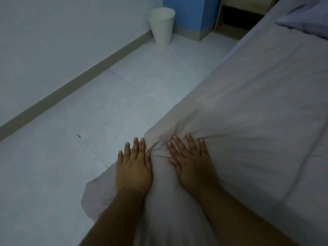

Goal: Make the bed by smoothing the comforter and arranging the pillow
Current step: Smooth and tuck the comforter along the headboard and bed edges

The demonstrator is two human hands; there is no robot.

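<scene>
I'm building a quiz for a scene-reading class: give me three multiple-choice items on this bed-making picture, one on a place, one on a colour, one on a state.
1. Where does the wastebasket stand?
A. On the bed
B. On the floor by the wall
C. Beside the pillow

2. What colour is the wastebasket?
A. White
B. Red
C. Black

3. How do the hands lie on the comforter?
A. Clenched in fists
B. Lifted clear of it
C. Flat, fingers spread

Answers:
1 B: it sits on the tiles against the baseboard.
2 A: its walls are plain white.
3 C: the left hand and right hand press flat at the comforter's edge, where folds gather.
</scene>
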